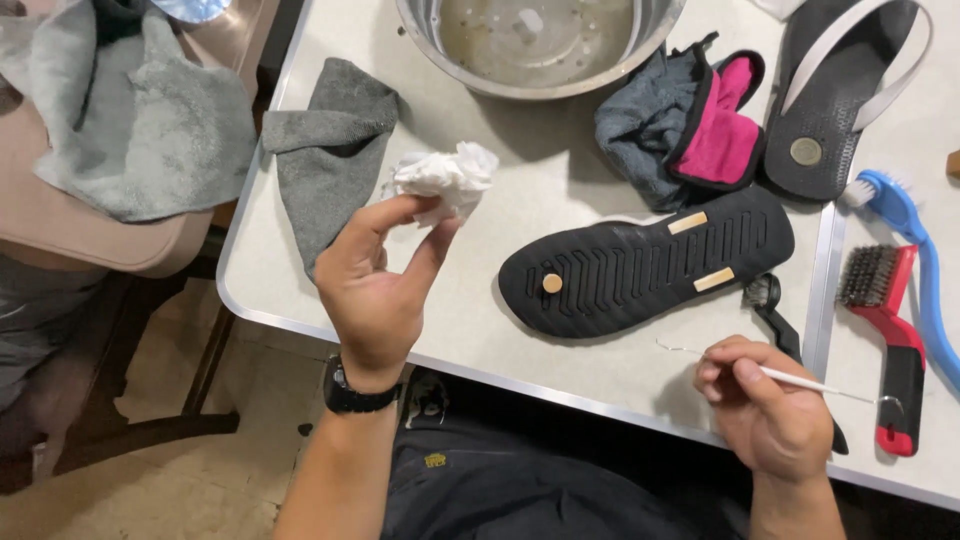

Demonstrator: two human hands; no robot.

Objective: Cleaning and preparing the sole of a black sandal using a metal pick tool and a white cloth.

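Head view showed the left hand (375, 290) pinching a crumpled white tissue (447, 178) at its fingertips, the right hand (765, 410) pinching a thin white pick (810, 383); wiping the pick's tip seemed due.

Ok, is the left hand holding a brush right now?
No, the left hand pinches a crumpled white tissue between its fingertips, while the brushes lie untouched at the table's right side.

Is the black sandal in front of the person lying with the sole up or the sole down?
Sole up. The black sandal lies on the white table with its ridged tread and tan strap plugs facing the camera; no strap shows on top.
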